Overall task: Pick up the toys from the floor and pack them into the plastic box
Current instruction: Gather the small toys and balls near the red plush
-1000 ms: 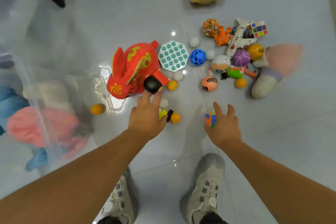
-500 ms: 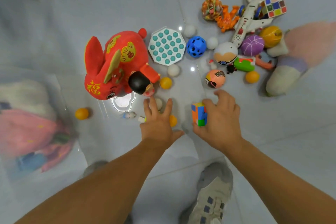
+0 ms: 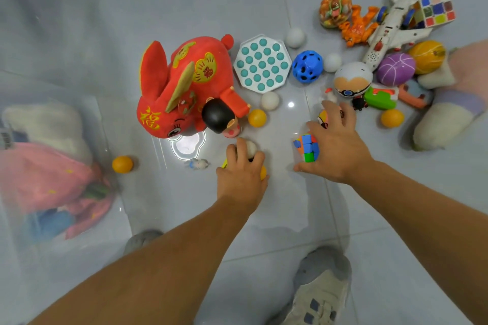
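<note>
Toys lie scattered on the grey tiled floor. My left hand (image 3: 241,174) curls its fingers over a small white ball (image 3: 250,148), with an orange ball (image 3: 263,172) showing under the palm. My right hand (image 3: 336,149) grips a small colourful cube (image 3: 306,147) between thumb and fingers, and its fingertips reach over a round orange face toy (image 3: 322,115). The clear plastic box (image 3: 101,119) stands at the left with pink, white and blue plush toys inside. A red plush rabbit (image 3: 184,82) lies between the box and my hands.
Beyond my hands lie a teal bubble board (image 3: 261,63), a blue holed ball (image 3: 307,66), a white toy plane (image 3: 390,26), a larger colour cube (image 3: 437,9) and several balls and egg toys. An orange ball (image 3: 122,164) rests beside the box. My shoe (image 3: 322,290) is below.
My right hand has taken hold of the small cube and stretched its fingers toward the orange face toy. My left hand slid from the yellow toy forward onto the white ball.
</note>
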